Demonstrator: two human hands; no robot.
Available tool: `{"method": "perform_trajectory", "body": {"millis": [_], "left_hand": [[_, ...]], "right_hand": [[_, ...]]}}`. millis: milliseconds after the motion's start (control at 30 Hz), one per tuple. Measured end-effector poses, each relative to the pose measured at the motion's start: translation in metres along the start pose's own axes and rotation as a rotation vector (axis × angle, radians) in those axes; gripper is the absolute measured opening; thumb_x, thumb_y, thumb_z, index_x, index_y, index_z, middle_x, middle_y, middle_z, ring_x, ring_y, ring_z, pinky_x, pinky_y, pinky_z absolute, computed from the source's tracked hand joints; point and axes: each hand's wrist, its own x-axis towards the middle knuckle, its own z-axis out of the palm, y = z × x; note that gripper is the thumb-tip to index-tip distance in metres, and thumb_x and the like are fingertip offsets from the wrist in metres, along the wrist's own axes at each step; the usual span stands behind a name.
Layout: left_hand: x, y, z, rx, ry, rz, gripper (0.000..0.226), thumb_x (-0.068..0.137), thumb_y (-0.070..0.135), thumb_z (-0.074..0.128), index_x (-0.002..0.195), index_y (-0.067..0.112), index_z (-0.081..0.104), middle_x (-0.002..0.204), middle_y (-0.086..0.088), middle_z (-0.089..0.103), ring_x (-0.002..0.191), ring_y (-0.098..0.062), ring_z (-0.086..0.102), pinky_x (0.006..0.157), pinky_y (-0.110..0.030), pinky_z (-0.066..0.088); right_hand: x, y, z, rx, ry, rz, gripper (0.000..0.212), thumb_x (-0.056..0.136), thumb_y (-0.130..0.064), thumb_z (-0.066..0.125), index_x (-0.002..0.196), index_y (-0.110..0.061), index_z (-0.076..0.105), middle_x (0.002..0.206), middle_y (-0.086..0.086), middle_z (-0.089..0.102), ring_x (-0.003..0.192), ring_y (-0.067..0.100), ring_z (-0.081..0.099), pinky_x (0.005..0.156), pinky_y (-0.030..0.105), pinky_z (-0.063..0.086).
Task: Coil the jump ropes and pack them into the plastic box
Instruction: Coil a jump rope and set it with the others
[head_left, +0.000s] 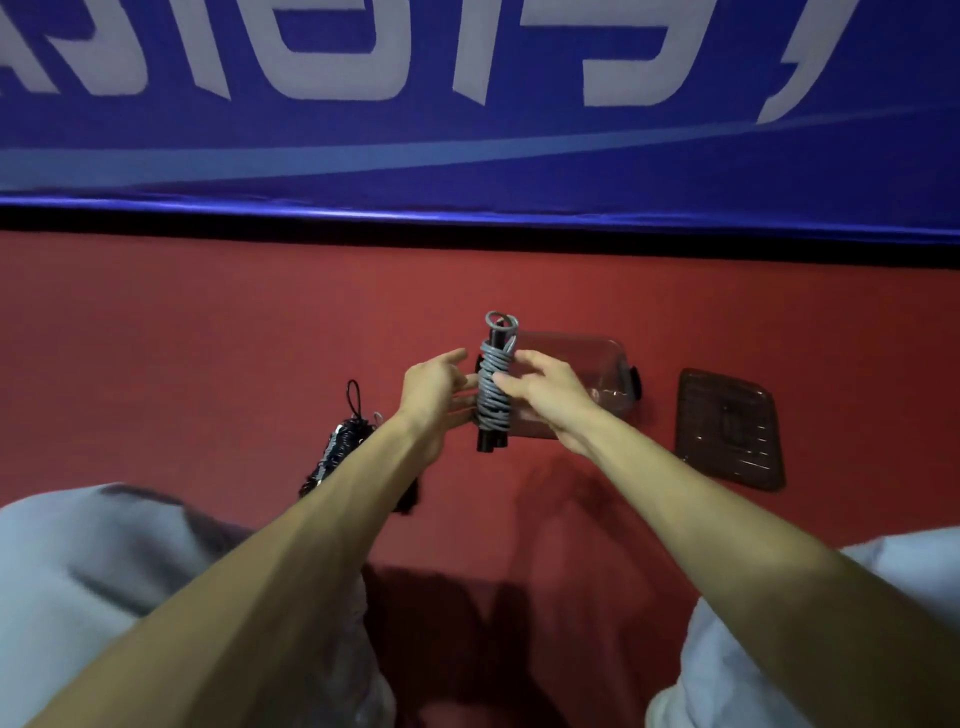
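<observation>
A grey jump rope (492, 387) is wound in coils round its black handles and stands upright between my hands. My right hand (545, 392) holds the bundle from the right, thumb across the coils. My left hand (434, 387) is at its left side, fingers straight and touching the rope. Just behind it on the red floor sits the clear plastic box (597, 374), open, with black side clips. A second, black jump rope (340, 447) lies coiled on the floor to the left, partly hidden by my left forearm.
The box's dark lid (730, 431) lies flat on the red floor to the right. A blue banner wall (467, 156) with white letters stands close behind. My knees in grey trousers (130, 571) fill the lower corners.
</observation>
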Motion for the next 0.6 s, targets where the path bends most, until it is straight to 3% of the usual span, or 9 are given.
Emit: {"method": "perform_trajectory", "body": {"millis": [67,100,200,300,467,600], "left_hand": [[0.010,-0.007,-0.005,-0.026,0.002,-0.021,0.055,0.089,-0.005,0.033,0.139,0.011,0.049,0.113,-0.014,0.069,0.098,-0.031,0.064,0.079,-0.036,0.054],[0.015,-0.011,-0.008,-0.037,0.002,-0.036,0.055,0.089,-0.005,0.032,0.139,0.011,0.048,0.116,-0.015,0.068,0.099,-0.032,0.064,0.079,-0.035,0.054],[0.034,-0.024,-0.021,-0.050,0.021,-0.078,0.050,0.091,-0.006,0.031,0.134,0.011,0.049,0.113,-0.015,0.068,0.088,-0.026,0.065,0.074,-0.032,0.054],[0.058,-0.038,-0.042,0.023,0.076,-0.095,0.041,0.090,-0.008,0.036,0.123,0.008,0.055,0.099,-0.012,0.072,0.078,-0.023,0.069,0.075,-0.033,0.056],[0.105,-0.075,-0.098,0.303,0.290,-0.107,0.031,0.089,-0.007,0.049,0.113,0.001,0.066,0.076,-0.006,0.068,0.062,-0.015,0.059,0.057,-0.022,0.050],[0.128,-0.104,-0.148,0.789,0.539,-0.019,0.028,0.085,0.005,0.057,0.110,0.010,0.070,0.101,-0.007,0.065,0.097,-0.025,0.057,0.088,-0.033,0.049]], "right_hand": [[0.012,0.010,0.005,0.038,-0.045,0.052,0.044,0.094,-0.019,0.063,0.136,-0.022,0.049,0.113,0.006,0.064,0.105,0.020,0.063,0.088,0.042,0.054],[0.018,0.015,0.008,0.067,-0.066,0.072,0.036,0.096,-0.020,0.060,0.131,-0.023,0.051,0.110,0.004,0.064,0.102,0.019,0.063,0.087,0.045,0.053],[0.039,0.030,0.019,0.090,-0.110,0.118,0.018,0.100,-0.023,0.052,0.113,-0.015,0.061,0.102,0.003,0.066,0.091,0.016,0.063,0.081,0.038,0.051],[0.062,0.053,0.031,0.136,-0.165,0.176,0.015,0.100,-0.022,0.051,0.096,-0.014,0.064,0.092,-0.001,0.068,0.085,0.013,0.063,0.080,0.035,0.049],[0.096,0.101,0.051,0.067,-0.226,0.264,0.020,0.100,-0.024,0.051,0.085,-0.016,0.062,0.086,-0.004,0.065,0.083,0.012,0.060,0.077,0.031,0.046],[0.120,0.130,0.070,0.065,-0.227,0.295,0.014,0.099,-0.020,0.055,0.089,-0.016,0.063,0.085,-0.004,0.068,0.078,0.009,0.063,0.067,0.023,0.049]]}}
